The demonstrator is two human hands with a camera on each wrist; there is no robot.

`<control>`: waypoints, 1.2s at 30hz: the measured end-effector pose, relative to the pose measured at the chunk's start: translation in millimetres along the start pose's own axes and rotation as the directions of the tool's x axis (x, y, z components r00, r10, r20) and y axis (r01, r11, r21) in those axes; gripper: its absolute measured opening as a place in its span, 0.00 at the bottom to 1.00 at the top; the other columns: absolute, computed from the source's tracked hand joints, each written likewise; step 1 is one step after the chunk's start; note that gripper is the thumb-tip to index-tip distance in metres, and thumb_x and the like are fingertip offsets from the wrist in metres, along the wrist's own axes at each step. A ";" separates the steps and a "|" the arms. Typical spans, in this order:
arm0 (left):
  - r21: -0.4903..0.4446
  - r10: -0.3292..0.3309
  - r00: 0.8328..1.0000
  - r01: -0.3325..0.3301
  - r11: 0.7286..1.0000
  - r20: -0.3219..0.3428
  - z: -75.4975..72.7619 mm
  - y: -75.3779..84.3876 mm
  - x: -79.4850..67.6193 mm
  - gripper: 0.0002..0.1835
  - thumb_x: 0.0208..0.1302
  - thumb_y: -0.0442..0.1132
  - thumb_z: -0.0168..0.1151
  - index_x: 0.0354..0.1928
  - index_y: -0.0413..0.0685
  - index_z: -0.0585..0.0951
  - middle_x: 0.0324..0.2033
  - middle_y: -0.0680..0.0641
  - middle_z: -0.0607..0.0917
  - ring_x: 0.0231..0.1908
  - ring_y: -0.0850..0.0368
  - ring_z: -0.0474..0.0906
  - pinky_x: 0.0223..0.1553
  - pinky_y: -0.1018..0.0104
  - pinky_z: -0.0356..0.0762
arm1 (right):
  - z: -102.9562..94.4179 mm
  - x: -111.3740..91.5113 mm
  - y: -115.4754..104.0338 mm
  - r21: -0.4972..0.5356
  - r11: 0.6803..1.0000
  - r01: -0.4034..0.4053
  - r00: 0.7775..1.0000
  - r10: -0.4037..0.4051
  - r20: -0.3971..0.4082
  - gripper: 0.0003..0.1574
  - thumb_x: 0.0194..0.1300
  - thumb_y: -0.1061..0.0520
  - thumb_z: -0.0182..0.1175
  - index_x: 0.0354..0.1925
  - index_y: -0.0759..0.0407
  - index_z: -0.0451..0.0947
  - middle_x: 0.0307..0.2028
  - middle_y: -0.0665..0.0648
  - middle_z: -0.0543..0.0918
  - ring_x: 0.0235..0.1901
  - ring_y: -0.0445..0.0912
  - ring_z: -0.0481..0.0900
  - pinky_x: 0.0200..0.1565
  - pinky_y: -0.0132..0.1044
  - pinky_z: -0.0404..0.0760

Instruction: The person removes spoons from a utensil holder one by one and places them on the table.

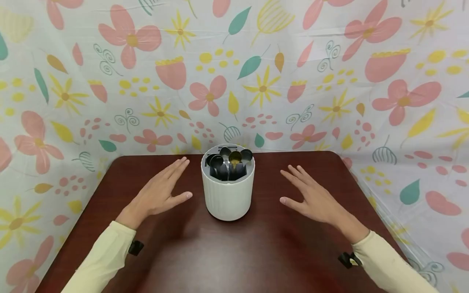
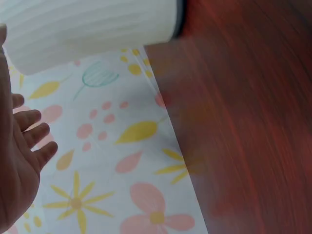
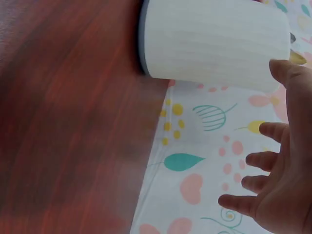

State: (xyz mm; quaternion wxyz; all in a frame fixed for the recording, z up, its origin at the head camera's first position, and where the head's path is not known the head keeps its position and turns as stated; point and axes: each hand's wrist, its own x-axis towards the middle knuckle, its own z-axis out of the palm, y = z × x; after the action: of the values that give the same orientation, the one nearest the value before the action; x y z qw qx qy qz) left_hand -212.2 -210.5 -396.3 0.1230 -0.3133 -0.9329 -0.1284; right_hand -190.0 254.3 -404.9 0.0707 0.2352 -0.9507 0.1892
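Observation:
A white ribbed round holder [image 1: 229,199] stands upright on the dark wooden table, toward its back edge. Several dark spoons [image 1: 217,161] and one gold-coloured spoon [image 1: 235,158] show their bowls inside the grey-rimmed top; the lower parts are hidden. To the left of the holder my left hand [image 1: 161,189] hovers with fingers extended and thumb apart, holding nothing. My right hand [image 1: 311,193] mirrors it on the right side, fingers spread and holding nothing. Both wrist views show the holder's white side wall [image 2: 97,34] beyond the fingers, with a gap between.
The brown table [image 1: 227,256] reaches to a floral cloth [image 1: 209,118] that hangs behind it and runs along both sides. Small black devices [image 1: 136,247] sit at the cuffs of the cream sleeves [image 1: 106,252].

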 end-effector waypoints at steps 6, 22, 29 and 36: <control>-0.149 0.007 1.000 -0.011 0.989 -0.031 -3.6 5.4 17.0 0.45 0.64 0.64 0.54 0.76 0.61 0.45 0.74 0.54 0.50 0.72 0.56 0.49 0.66 0.49 0.58 | -8.1 13.0 -6.5 0.042 0.998 0.049 0.999 -0.050 0.011 0.47 0.60 0.28 0.55 0.73 0.34 0.53 0.73 0.43 0.50 0.73 0.46 0.45 0.64 0.56 0.61; -0.363 -0.058 0.998 0.061 0.930 0.019 -7.8 8.9 45.7 0.39 0.64 0.65 0.54 0.73 0.69 0.53 0.73 0.60 0.52 0.72 0.53 0.51 0.66 0.44 0.56 | -24.3 51.4 -25.4 0.248 0.952 0.181 0.980 -0.154 -0.126 0.40 0.61 0.40 0.63 0.68 0.40 0.63 0.64 0.46 0.68 0.60 0.44 0.70 0.55 0.44 0.75; -0.425 -0.045 0.999 0.030 0.905 -0.027 -8.7 9.3 52.0 0.36 0.62 0.60 0.59 0.71 0.62 0.63 0.71 0.61 0.58 0.71 0.55 0.54 0.65 0.46 0.59 | -29.0 66.6 -31.2 0.369 0.917 0.150 0.984 -0.104 -0.143 0.33 0.62 0.43 0.64 0.64 0.35 0.68 0.57 0.42 0.74 0.52 0.43 0.77 0.50 0.43 0.78; -0.447 -0.030 0.996 -0.009 0.895 -0.080 -9.8 11.2 55.0 0.35 0.60 0.59 0.63 0.68 0.58 0.70 0.68 0.62 0.63 0.68 0.57 0.60 0.62 0.48 0.65 | -32.3 80.6 -38.9 0.440 0.887 0.138 0.984 -0.073 -0.162 0.28 0.60 0.42 0.66 0.59 0.34 0.74 0.48 0.43 0.81 0.46 0.42 0.81 0.47 0.41 0.79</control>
State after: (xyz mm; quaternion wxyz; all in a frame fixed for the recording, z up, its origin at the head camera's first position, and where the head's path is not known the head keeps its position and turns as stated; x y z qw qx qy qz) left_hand -246.4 -174.6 -368.2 0.0864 -0.3222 -0.8741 -0.3530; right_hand -241.0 201.3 -344.5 0.0916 0.2827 -0.8595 0.4159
